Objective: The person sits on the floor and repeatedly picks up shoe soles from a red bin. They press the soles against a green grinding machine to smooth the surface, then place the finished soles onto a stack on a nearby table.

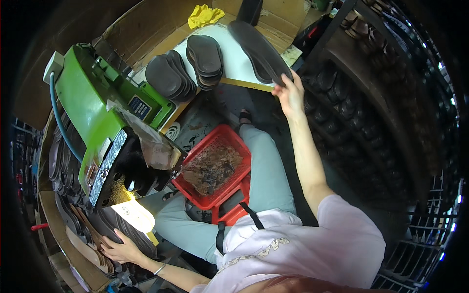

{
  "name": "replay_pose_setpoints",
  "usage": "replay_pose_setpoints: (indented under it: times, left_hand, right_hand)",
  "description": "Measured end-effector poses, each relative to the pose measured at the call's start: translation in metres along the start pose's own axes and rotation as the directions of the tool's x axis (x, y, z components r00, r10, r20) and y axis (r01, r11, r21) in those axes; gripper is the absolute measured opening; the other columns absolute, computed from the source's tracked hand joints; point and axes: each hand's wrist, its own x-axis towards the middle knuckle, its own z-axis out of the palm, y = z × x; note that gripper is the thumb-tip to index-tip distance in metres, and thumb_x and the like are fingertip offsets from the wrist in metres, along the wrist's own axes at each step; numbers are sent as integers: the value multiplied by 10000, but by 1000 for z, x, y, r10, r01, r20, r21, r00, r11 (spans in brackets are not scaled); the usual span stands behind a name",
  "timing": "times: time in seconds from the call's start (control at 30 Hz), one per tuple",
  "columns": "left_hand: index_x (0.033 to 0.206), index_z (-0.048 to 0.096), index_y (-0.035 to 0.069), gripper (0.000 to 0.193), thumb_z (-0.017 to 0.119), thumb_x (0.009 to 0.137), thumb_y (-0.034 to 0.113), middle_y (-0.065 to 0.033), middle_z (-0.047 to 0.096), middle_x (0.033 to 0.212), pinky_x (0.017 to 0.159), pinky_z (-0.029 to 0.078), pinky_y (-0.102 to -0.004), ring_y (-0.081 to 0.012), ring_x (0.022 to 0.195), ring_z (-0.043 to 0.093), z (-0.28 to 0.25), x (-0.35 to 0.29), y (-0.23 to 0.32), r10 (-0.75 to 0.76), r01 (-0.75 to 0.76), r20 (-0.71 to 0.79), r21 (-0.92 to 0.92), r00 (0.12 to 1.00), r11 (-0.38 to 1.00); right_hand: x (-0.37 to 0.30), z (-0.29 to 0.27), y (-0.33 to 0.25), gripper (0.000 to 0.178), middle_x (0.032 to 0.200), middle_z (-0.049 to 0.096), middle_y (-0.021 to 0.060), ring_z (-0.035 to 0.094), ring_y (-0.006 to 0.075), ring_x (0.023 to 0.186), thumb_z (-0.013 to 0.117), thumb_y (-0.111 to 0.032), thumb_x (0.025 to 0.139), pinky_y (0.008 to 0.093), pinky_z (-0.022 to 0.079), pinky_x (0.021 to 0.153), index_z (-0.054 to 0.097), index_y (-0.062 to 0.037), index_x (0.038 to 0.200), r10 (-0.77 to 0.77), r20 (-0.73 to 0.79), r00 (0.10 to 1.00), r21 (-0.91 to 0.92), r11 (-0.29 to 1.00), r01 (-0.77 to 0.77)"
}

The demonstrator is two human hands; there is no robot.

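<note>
At the right end of the white bench, my right hand [290,94] is closed on the near end of a long dark brown shoe insole [254,41]. That insole lies slanting over the bench edge, with another dark one beneath it. My left hand [119,249] is low at the left, its thumb and fingers around the end of a dark insole [108,225] in a crowded pile; part of the grip is hidden. Two neat stacks of dark insoles, a left stack [168,75] and a middle stack [205,58], stand on the bench.
A green machine [80,97] with a lit lamp [134,215] stands at the left. Between my legs sits a red basket [244,154] holding brown scraps. A yellow cloth [204,16] lies at the back. Racks of dark shoes [337,93] line the right side.
</note>
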Motion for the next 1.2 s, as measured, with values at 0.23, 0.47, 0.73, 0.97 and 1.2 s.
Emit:
replay_pose_setpoints:
  times: [0.23,0.47,0.73,0.97,1.2]
  left_hand:
    - [1166,613,72,501,609,861,470,-225,442,1319,1000,329,-482,-354,1252,408,4,-6,-6,147,-165,-168,-94,975,982]
    - [1195,582,76,579,742,736,392,-236,394,1366,1044,300,-503,-419,1266,349,-14,5,4,246,-256,-71,-284,967,924]
    - [1212,595,78,562,761,718,292,-182,365,1425,1074,264,-522,-420,1298,289,5,10,-12,240,-225,-2,-359,971,906]
    - [939,712,56,305,753,742,285,-189,533,1258,1035,317,-460,-353,1198,447,11,14,-6,195,-261,-187,-459,963,849]
    - [770,732,21,238,771,732,253,-167,669,1042,910,448,-381,-284,1020,615,-6,39,-20,-20,-124,-191,-709,981,694]
  right_hand:
    - [54,19,35,682,746,585,180,603,215,508,642,-182,872,328,515,406,200,14,1353,9,-243,970,-371,923,-101]
    - [35,-6,44,683,644,582,145,578,212,425,682,-285,850,303,470,322,260,10,1300,-10,-226,974,-421,903,-89]
    - [-95,-46,64,307,707,602,86,563,126,496,615,-213,904,246,482,419,520,-36,1136,136,-169,976,-520,829,-206]
    - [-233,-52,132,292,749,632,73,591,112,573,621,-166,870,240,453,450,556,-13,1110,822,269,502,-838,457,-299]
    - [-267,-71,152,278,701,625,68,576,118,525,633,-183,856,273,440,429,574,-15,1070,790,310,528,-868,463,-183]
